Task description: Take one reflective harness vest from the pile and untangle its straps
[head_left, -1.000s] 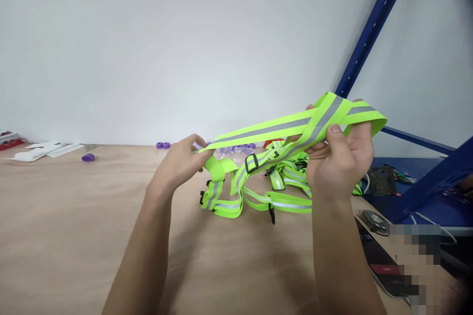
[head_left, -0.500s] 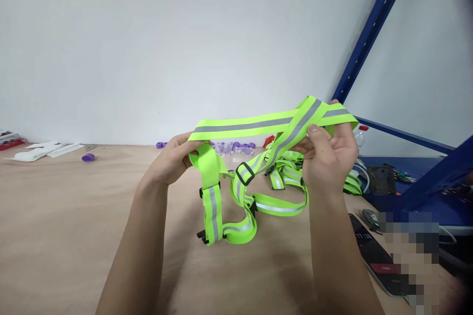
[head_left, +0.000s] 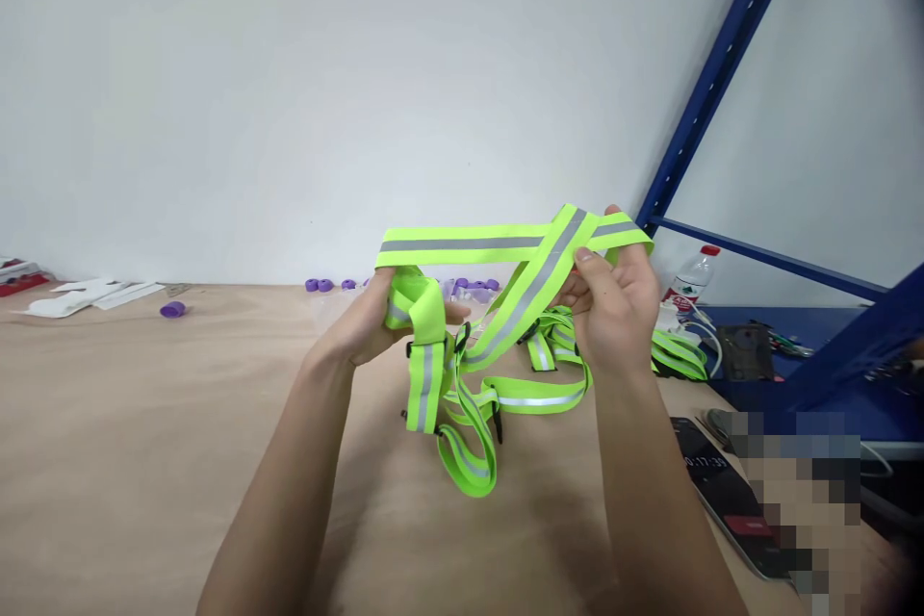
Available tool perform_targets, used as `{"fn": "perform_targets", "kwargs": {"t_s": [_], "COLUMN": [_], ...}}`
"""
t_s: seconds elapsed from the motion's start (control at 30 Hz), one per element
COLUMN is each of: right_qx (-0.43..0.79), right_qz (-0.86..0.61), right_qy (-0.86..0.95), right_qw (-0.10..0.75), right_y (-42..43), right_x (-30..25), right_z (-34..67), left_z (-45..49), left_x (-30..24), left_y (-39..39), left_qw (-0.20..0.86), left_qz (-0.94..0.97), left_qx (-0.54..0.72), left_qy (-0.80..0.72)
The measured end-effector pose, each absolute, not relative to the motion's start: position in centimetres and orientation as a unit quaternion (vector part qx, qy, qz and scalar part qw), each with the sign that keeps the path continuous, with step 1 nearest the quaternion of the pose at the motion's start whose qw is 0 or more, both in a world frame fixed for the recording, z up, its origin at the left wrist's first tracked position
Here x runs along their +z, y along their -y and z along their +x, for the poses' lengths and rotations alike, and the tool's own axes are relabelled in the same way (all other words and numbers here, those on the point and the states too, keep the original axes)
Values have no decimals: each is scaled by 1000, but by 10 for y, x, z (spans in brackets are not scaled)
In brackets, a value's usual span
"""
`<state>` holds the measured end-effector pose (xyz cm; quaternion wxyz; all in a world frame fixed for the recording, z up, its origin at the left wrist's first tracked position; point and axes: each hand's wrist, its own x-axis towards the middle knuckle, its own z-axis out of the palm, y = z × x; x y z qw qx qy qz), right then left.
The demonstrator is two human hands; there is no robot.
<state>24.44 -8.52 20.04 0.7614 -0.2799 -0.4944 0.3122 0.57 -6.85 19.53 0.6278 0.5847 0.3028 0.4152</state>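
I hold a neon-yellow reflective strap vest (head_left: 469, 246) with grey stripes and black buckles above a wooden table (head_left: 144, 423). My left hand (head_left: 375, 322) is closed on the left fold of its top band. My right hand (head_left: 613, 303) pinches the spot where two bands cross. Loops of the vest hang down between my hands, the lowest near the tabletop. Behind my right hand lies a pile of more neon straps (head_left: 671, 356).
Purple caps (head_left: 173, 309) and white papers (head_left: 93, 294) lie at the back left by the wall. A phone (head_left: 722, 491) lies at the right, beside a water bottle (head_left: 689, 279), cables and a blue metal rack (head_left: 722, 67).
My hands have come closer together, the right moving left. The top band has shortened and the hanging loops have bunched and dropped lower.
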Motion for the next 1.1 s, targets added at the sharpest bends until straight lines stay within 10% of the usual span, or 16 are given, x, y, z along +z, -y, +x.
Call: {"fn": "perform_targets", "kwargs": {"t_s": [1.1], "right_qx": [416], "right_qz": [-324], "right_qy": [508], "right_qw": [681], "right_y": [73], "right_x": [193], "right_z": [241], "left_z": [21], "left_x": [193], "left_y": [68], "left_qw": [796], "left_qz": [439], "left_qx": [406], "left_qy": [-96]}}
